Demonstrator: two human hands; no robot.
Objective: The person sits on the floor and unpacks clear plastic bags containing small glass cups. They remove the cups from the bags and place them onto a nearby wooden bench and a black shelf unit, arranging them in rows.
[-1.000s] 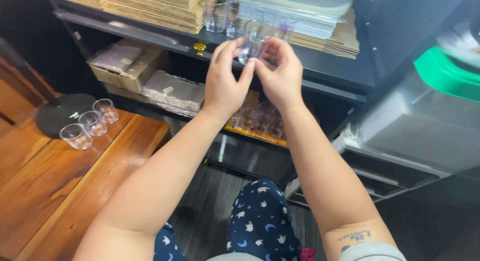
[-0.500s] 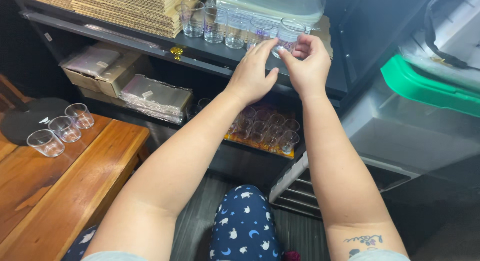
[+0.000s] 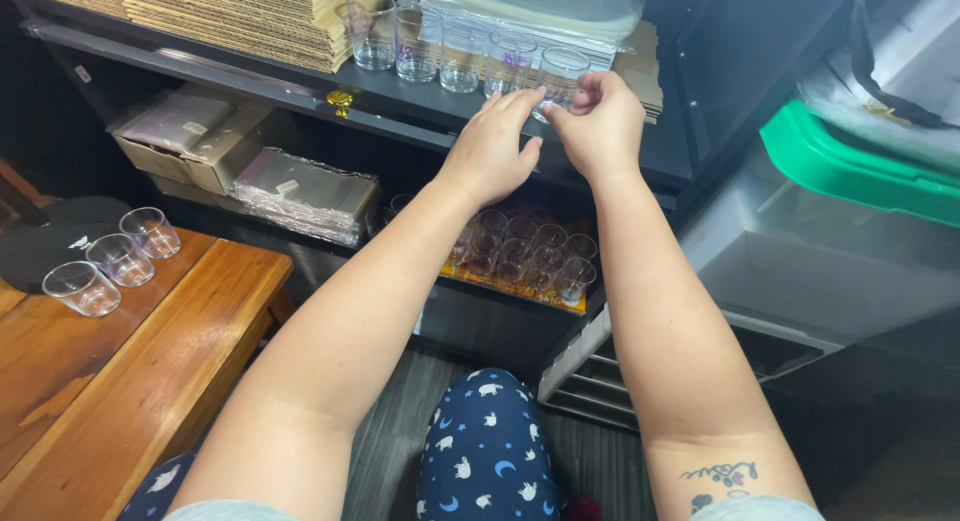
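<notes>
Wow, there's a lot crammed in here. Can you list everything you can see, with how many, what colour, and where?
Glasses on shelf: five, clear, in a row along the top dark shelf; the rightmost one is at the fingertips of both hands.
Glasses below: about ten, clear, clustered on the lower shelf; exact count hard to tell.
Glasses on table: three, clear, in a row at left.
Cardboard stack: one pile, brown, top shelf left.
Plastic-wrapped packs: several, clear wrap, middle shelf.
Wooden table: one, brown, lower left.
Bin: one, grey with green lid, right.
Left hand: touching the rightmost shelf glass.
Right hand: gripping the same glass.
</notes>
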